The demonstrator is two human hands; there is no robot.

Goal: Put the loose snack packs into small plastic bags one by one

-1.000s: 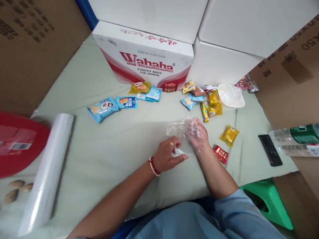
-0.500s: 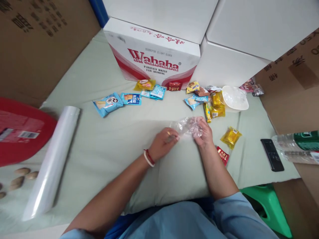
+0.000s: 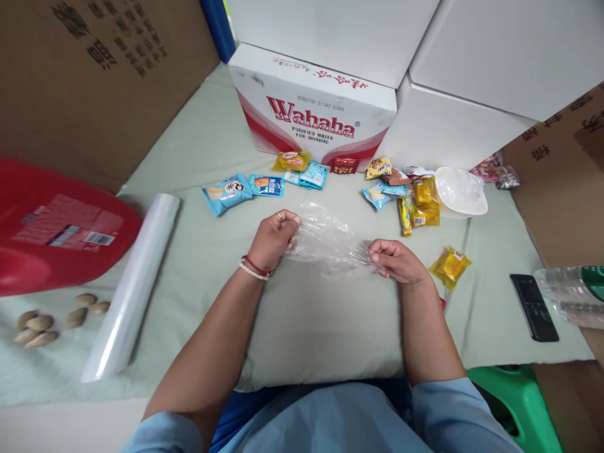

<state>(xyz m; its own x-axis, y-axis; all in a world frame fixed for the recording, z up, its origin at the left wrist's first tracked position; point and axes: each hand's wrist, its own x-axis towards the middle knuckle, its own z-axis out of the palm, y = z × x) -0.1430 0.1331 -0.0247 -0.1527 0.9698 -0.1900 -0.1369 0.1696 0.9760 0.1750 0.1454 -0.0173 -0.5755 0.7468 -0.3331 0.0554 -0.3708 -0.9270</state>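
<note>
A thin clear plastic bag (image 3: 325, 238) is stretched between my two hands above the cloth-covered table. My left hand (image 3: 274, 238), with a ring and bracelets, pinches its left end. The other end is gripped between the thumb and fingers of my right hand (image 3: 395, 259). Beyond the bag lie a blue snack packet (image 3: 228, 194), a smaller blue packet (image 3: 267, 185) and several more. Right of my right hand sits a yellow snack packet (image 3: 450, 267). A red packet (image 3: 443, 304) is mostly hidden by my right forearm.
A Wahaha water carton (image 3: 314, 113) stands at the back. On the left are a plastic film roll (image 3: 134, 283), a red container (image 3: 66, 226) and several brown nuts (image 3: 40, 323). To the right are a white bowl (image 3: 460, 204), a phone (image 3: 534, 307) and clear bottles (image 3: 569, 289).
My hands have moved apart, the left one up and to the left. The crumpled bag is now spread out between them. The whole view has shifted slightly.
</note>
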